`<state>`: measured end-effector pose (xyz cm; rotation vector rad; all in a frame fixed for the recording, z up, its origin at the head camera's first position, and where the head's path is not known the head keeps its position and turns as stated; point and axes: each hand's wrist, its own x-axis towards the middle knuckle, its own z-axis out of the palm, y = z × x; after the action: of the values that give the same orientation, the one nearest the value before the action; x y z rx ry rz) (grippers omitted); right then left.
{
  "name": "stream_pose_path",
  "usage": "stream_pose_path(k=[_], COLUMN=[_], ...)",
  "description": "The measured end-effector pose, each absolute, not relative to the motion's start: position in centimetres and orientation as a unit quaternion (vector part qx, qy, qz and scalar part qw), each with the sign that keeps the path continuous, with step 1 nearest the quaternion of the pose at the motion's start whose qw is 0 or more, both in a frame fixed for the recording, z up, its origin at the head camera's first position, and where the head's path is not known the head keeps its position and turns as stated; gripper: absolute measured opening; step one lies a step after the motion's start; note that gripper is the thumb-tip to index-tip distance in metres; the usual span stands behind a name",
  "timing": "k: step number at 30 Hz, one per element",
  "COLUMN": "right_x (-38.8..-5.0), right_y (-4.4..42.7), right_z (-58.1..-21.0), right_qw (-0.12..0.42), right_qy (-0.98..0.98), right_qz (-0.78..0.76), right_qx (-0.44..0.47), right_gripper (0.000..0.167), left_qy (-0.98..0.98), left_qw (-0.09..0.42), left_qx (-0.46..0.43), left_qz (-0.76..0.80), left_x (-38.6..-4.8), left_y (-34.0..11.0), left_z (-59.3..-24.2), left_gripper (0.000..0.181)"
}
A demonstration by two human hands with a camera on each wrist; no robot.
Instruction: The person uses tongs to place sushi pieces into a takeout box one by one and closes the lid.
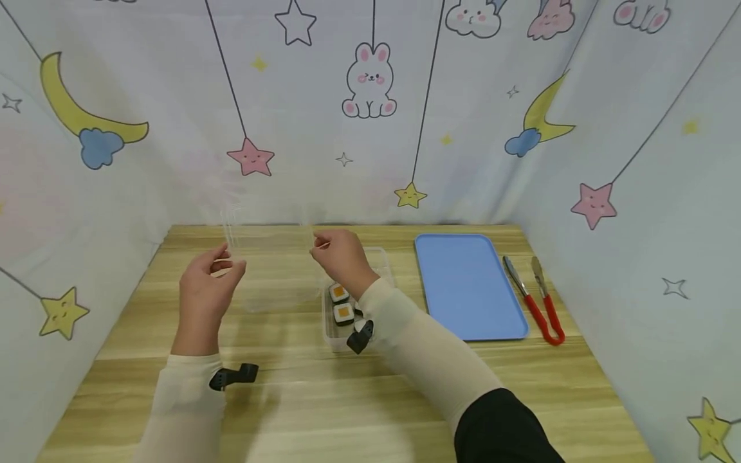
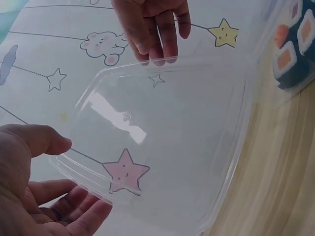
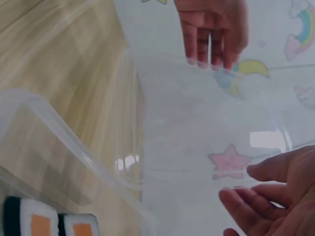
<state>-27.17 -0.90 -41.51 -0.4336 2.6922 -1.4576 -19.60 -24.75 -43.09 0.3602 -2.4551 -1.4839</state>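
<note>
A clear plastic lid (image 1: 272, 273) is held up, tilted, above the left part of the table. My left hand (image 1: 204, 286) pinches its left edge between thumb and fingers, seen close in the left wrist view. On the opposite edge, my right hand (image 1: 343, 256) grips the lid with thumb and fingertips. Below the right forearm stands a clear plastic container (image 1: 336, 344), partly hidden by that arm. Inside it lie sushi rolls (image 1: 343, 313) with white rice, dark wrap and orange centres; the right wrist view shows two near the container's wall.
A blue tray (image 1: 471, 286) lies flat right of the container. Beside it, tongs (image 1: 547, 308) with red handles rest spread apart. A white curtain (image 1: 324, 103) with stars, moons and rabbits encloses the wooden table (image 1: 301, 399) at the back and sides.
</note>
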Motion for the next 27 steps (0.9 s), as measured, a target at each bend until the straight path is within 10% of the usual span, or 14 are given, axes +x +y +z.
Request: stream_pose_path(k=[27], right_x=[-27.2], right_y=[4.7], right_z=[-40.8], right_qw=[-0.078], right_qy=[0.776], right_qz=[-0.619], right_qx=[-0.098], right_gripper=[0.03], left_qy=[-0.745], left_qw=[0.225], left_qx=[0.012], left_qz=[-0.627], left_x=[-19.7], left_y=[-19.9], left_z=[-42.6], left_gripper=[0.039])
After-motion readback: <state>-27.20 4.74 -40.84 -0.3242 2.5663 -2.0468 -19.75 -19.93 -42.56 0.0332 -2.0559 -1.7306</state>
